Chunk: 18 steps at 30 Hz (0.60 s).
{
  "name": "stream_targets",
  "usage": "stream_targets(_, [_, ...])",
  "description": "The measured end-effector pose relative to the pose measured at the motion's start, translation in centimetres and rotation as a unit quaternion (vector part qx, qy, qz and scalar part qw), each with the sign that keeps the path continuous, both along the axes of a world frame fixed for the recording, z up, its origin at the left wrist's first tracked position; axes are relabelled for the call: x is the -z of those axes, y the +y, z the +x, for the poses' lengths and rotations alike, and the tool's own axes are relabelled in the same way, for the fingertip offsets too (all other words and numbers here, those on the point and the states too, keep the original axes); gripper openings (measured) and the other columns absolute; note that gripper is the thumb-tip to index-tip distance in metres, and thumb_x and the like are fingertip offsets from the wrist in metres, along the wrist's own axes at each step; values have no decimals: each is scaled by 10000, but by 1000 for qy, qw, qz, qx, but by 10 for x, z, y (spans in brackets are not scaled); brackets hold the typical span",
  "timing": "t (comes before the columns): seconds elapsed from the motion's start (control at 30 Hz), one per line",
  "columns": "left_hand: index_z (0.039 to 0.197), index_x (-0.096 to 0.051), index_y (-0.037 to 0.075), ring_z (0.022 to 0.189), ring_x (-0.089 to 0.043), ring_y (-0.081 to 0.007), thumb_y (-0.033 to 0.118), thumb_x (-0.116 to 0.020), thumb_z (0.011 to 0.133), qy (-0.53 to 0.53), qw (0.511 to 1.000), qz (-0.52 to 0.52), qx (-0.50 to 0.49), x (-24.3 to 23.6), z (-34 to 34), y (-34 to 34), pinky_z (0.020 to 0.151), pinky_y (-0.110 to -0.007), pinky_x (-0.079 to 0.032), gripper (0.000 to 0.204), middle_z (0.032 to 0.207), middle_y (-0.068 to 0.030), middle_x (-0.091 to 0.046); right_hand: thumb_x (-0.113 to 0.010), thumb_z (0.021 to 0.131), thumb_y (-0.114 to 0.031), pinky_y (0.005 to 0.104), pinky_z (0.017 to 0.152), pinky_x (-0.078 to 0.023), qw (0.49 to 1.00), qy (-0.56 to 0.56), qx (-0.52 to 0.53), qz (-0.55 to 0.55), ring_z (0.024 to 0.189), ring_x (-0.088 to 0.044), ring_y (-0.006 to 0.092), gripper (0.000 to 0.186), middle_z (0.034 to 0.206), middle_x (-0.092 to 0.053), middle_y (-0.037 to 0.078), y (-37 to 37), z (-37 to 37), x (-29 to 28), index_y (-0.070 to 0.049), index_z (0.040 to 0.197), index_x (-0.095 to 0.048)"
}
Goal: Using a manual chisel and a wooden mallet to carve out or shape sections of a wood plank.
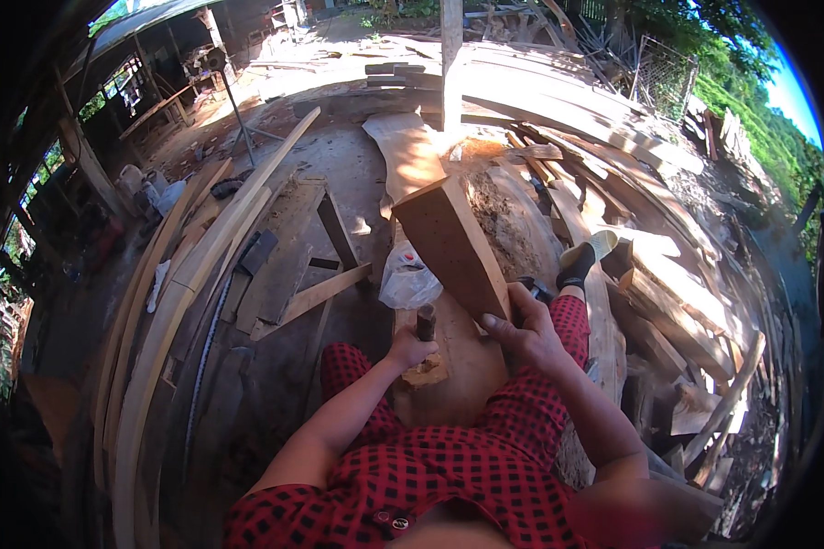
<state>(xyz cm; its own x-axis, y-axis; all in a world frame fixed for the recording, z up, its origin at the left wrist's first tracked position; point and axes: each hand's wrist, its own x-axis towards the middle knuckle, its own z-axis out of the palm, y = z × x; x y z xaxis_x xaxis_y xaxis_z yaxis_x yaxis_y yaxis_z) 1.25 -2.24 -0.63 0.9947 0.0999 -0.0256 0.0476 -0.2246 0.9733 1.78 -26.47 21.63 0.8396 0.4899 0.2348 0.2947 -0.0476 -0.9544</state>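
My right hand (pixel 531 331) grips the near end of a thick brown wooden board (pixel 453 242), thumb on its face. The board is tilted up and away from me. My left hand (pixel 414 350) is closed round a dark, stubby tool (pixel 426 320), whose kind I cannot make out. Just beyond that hand lies a clear plastic bag (pixel 409 282) with something small and red in it. Beneath both hands a wide wooden plank (pixel 462 371) runs away between my legs. A dark object (pixel 536 290) shows partly behind my right hand.
Long timber strips (pixel 192 274) lie along the left, beside a low wooden frame (pixel 288 293). Stacked boards and offcuts (pixel 673 306) fill the right side. An upright post (pixel 451 69) stands ahead, and a thin metal stand (pixel 238 114) at the far left. My sandalled foot (pixel 588 258) rests at right.
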Motion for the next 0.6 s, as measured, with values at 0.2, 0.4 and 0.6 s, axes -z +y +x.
stream_targets(0.2, [699, -604, 25, 575, -603, -159, 179, -698, 642, 17, 1000, 10, -10, 8, -2, 0, 564, -326, -472, 189, 611, -55, -601, -709, 790, -332, 306, 754, -458, 952, 34, -8, -306, 832, -588, 162, 452, 846, -625, 102, -11, 14, 21, 11, 1049, -568])
stream_targets(0.4, [705, -595, 18, 600, -623, -201, 195, -689, 639, -5, 998, 58, -11, 6, -1, 1, 585, -345, -480, 211, 621, -92, -610, -702, 737, -465, 378, 750, -468, 998, 41, 0, -57, 838, -638, 284, 566, 837, -637, 170, 3, -7, -3, -11, 1053, -581])
stream_targets(0.6, [750, -613, 32, 667, -629, -198, 188, -689, 630, 31, 996, 85, -6, -13, -9, -10, 647, -343, -485, 211, 671, -84, -627, -691, 729, -502, 408, 720, -474, 920, -41, 0, -389, 810, -639, 334, 550, 814, -634, 191, -11, 1, 13, -30, 992, -586])
